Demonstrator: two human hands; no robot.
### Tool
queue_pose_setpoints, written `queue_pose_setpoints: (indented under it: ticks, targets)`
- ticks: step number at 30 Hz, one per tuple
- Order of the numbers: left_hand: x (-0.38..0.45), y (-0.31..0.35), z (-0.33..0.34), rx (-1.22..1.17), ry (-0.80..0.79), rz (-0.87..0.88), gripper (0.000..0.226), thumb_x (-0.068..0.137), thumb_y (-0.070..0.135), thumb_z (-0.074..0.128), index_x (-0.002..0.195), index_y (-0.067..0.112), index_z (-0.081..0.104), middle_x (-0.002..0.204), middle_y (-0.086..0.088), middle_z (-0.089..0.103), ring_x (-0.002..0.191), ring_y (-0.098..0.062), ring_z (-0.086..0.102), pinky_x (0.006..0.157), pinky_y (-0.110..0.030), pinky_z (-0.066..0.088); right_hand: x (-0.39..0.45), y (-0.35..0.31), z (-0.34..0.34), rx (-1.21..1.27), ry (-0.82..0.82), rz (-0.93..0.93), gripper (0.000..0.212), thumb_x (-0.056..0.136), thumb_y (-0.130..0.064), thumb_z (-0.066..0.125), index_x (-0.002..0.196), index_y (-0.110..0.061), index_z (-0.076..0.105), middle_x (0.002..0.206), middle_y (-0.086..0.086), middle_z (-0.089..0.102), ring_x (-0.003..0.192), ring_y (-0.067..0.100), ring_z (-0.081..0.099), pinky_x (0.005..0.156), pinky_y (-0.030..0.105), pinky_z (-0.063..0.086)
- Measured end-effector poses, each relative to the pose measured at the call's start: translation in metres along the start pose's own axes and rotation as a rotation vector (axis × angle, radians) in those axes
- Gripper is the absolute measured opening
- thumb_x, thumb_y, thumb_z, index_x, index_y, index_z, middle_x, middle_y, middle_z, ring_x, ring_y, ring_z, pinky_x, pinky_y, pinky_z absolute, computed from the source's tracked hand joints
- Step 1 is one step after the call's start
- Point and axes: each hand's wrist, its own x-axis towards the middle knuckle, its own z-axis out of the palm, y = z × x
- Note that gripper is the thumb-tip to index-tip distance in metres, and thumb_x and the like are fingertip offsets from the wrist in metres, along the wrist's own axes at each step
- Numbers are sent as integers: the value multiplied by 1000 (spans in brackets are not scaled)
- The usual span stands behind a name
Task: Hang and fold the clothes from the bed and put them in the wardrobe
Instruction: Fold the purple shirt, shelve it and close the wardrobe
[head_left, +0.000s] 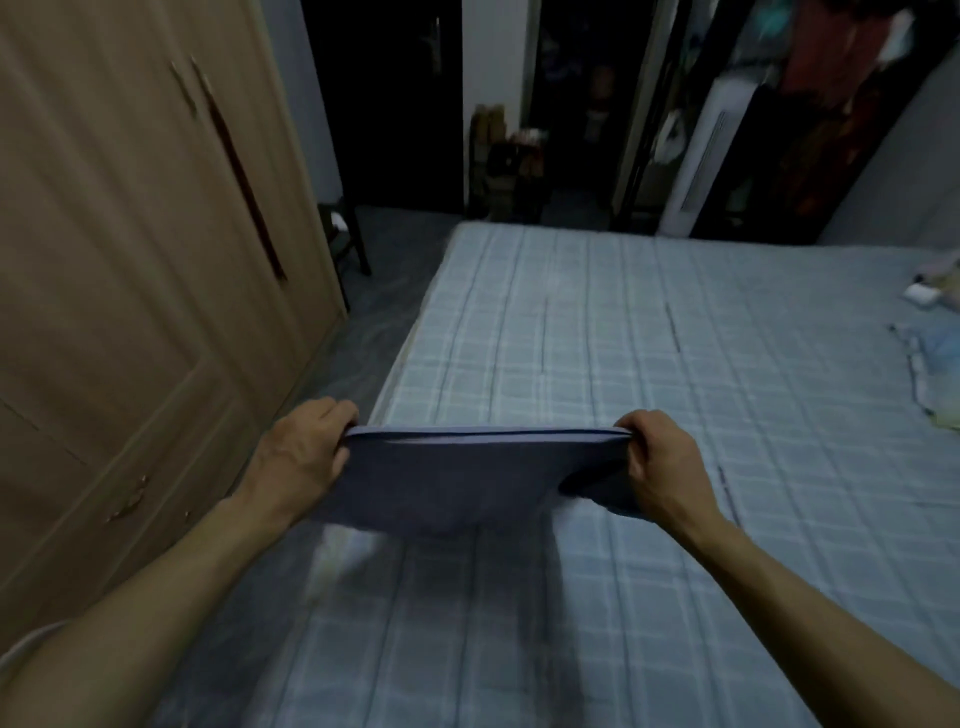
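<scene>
From the head camera, a blue-grey garment (467, 478) is held stretched between the two hands just above the near edge of the bed (623, 338), its top edge pulled taut and level. The left hand (301, 457) is curled round the left corner and the right hand (660, 462) round the right corner, the fingers (641, 441) pinching the doubled cloth at each end; the layers seen along the top edge suggest a fold is already made, and the tension is judged to be kept so that the layers stay aligned before the piece is laid down or carried. The wardrobe (130, 260) is seen close on the left, its doors closed, so the garment is not yet stowed. More clothes (930, 358) are left at the far right of the bed, well apart from the hands. No brand, label or writing can be read anywhere; the picture is dim and slightly blurred.
</scene>
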Motion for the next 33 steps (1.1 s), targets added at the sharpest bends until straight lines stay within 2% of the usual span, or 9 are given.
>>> queue_pose_setpoints:
  ticks: [6,10,17,21,23,27,30,31,33]
  targets:
    - [-3,74,-90,6,197,-14,20,74,1,67,84,14,55,77,-5,55,69,-27,54,60,-41,48,-12,-30,-113,-53,152,-110,14,88,-6,52,89,-14,64,84,0,58,73,19,55,64,32,43]
    - [-3,109,-136,-13,257,-8,19,79,4,63,84,19,53,78,-1,55,68,-23,54,59,-40,48,-24,-51,-179,-107,211,-129,9,89,-7,56,87,-13,63,82,-2,56,71,20,53,62,32,42]
    - [2,136,-213,-32,328,-11,19,80,-6,58,79,12,53,74,-9,58,65,-26,52,60,-33,39,-38,-103,-262,-178,320,-153,13,94,-14,53,84,-13,62,80,8,64,72,27,59,63,41,49]
    - [2,129,-246,-5,398,21,14,80,-4,56,81,10,55,78,-16,63,69,-35,59,59,-39,45,-51,-140,-296,-109,397,-173,13,95,-12,55,83,-11,62,75,6,64,68,21,59,60,34,47]
    - [-2,127,-256,7,422,35,12,84,0,55,84,11,55,79,-15,63,70,-35,59,59,-39,45,-61,-154,-313,-117,401,-197,14,94,-11,56,81,-12,62,71,2,62,64,18,58,56,27,41]
    - [-15,120,-257,-5,420,10,11,90,5,50,88,15,54,84,-13,63,73,-35,59,60,-38,42,-90,-161,-339,-246,335,-218,22,91,-13,63,70,-16,58,62,-1,56,56,15,54,55,27,39]
    - [-32,124,-245,-63,418,-42,13,94,8,46,90,17,55,86,-10,60,75,-34,59,63,-39,43,-111,-156,-349,-368,258,-218,42,87,-18,70,57,-32,45,55,-12,47,52,6,47,51,27,36]
    - [-38,127,-240,-93,415,-49,14,95,8,45,90,17,54,86,-9,59,74,-33,58,63,-40,45,-117,-154,-350,-405,234,-216,47,87,-19,71,55,-33,39,54,-13,44,52,3,45,50,25,33]
    - [-46,130,-233,-152,402,-23,14,95,7,47,90,15,56,85,-9,59,73,-32,59,65,-43,50,-129,-149,-351,-444,225,-196,45,87,-21,71,55,-30,40,54,-13,43,52,4,44,51,26,31]
